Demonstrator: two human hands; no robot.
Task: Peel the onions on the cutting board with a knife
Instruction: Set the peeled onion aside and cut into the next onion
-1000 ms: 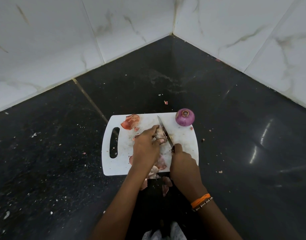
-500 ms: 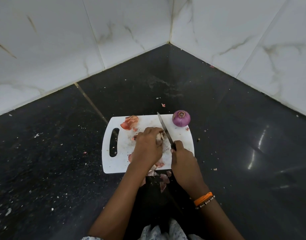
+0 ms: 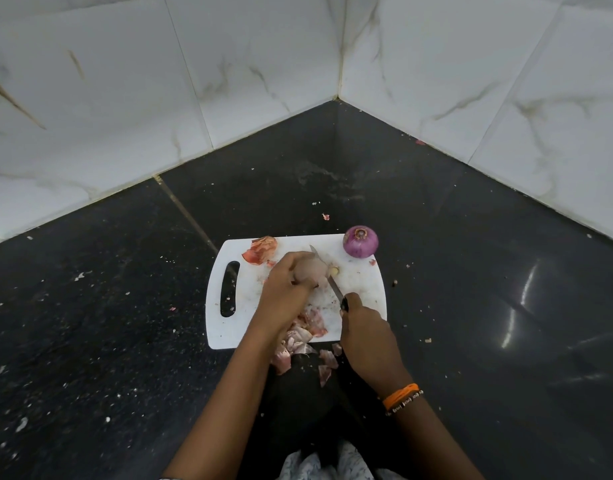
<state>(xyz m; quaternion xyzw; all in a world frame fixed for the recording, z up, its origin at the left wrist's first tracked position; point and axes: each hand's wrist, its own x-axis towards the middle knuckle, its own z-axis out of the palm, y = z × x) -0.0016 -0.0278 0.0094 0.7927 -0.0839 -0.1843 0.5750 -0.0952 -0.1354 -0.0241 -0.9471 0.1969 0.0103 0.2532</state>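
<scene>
Enclosing walls [image 3: 263, 64]: white marbled tiles, two faces meeting in a corner at the far centre.
Floor [image 3: 90, 306]: black polished stone, one seam running from far left toward the board, pale crumbs scattered across it.
Cutting board [image 3: 360, 282]: white plastic, lying flat on the floor near centre, with a handle slot [image 3: 229, 289] at its left end.
Left hand [image 3: 284, 289]: over the middle of the board, fingers curled round the held onion from its left side.
Right hand [image 3: 367, 334]: at the near right corner of the board, fingers clenched round the dark knife handle.
Purple onion [image 3: 360, 241]: unpeeled, resting on the far right corner of the board, cut end up, apart from both hands.
Held onion [image 3: 310, 270]: pale and largely stripped, in the left hand at the board's middle; whether it rests on the board cannot be told.
Knife [image 3: 334, 289]: narrow blade slanting from the right hand toward far left, touching the held onion's right side, tip showing beyond it.
Peel heap [image 3: 308, 330]: pinkish skins at the near edge of the board, spilling onto dark cloth below.
Skin piece [image 3: 260, 250]: reddish, on the far left of the board.
Wristband [image 3: 400, 396]: orange, on the right wrist.
</scene>
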